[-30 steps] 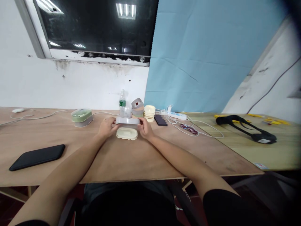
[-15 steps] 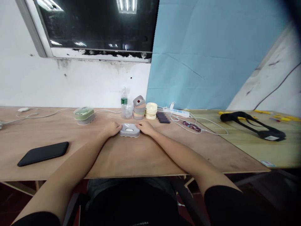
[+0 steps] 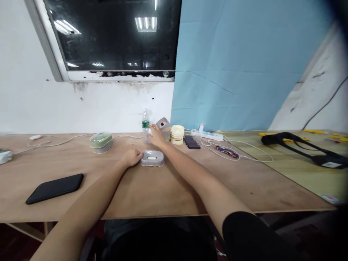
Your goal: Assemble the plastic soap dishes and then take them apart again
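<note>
A small grey soap-box-like case with a clear-looking lid and a white oval on top lies on the wooden table in front of me. My left hand rests at its left end, fingers curled and thumb pressed to its edge. Farther back, my right hand is at the clear plastic containers, fingers apart; firm contact cannot be made out. It partly hides those containers and a stack of grey and peach-coloured box parts. Right of that stands a pile of cream-coloured trays.
A green-and-grey case sits left, behind a black phone-like slab. A bottle stands by the wall. To the right are a dark pixelated object, a power strip with white cables, a maroon item and a black frame.
My right hand has let go of the grey case and moved back to the clear containers. My left hand stays at the case. The camera view has shifted slightly.
</note>
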`<state>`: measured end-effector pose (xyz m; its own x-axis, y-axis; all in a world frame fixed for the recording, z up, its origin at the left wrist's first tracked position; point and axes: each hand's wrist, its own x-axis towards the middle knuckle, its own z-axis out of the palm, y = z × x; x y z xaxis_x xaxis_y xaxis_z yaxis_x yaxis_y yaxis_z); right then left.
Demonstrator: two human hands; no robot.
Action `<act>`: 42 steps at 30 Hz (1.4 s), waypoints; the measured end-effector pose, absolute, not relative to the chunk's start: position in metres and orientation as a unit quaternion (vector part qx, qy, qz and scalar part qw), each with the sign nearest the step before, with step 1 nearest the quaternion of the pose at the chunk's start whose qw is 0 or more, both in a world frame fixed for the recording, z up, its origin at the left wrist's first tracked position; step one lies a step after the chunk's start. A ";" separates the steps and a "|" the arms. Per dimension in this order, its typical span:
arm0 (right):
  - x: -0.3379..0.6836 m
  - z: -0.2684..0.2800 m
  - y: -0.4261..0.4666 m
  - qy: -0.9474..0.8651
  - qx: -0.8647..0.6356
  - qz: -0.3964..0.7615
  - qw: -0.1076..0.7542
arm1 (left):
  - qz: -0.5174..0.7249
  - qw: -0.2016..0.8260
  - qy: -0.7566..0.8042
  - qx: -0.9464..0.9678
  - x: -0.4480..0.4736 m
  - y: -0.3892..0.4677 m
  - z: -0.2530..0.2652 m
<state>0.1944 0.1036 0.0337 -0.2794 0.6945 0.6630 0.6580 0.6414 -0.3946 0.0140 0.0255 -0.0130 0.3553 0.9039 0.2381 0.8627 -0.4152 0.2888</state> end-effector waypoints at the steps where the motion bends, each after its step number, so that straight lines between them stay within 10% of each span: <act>1: 0.188 0.035 0.109 -0.803 -0.424 0.030 0.418 | 0.181 0.059 0.536 0.822 0.014 0.025 -0.012; 26: 0.242 -0.016 0.023 -0.671 -0.351 0.218 0.615 | 0.497 0.069 0.493 0.710 0.022 0.017 -0.003; 42: 0.260 -0.023 0.047 -0.777 -0.484 0.184 0.358 | 0.316 0.124 0.536 0.774 0.024 0.021 -0.012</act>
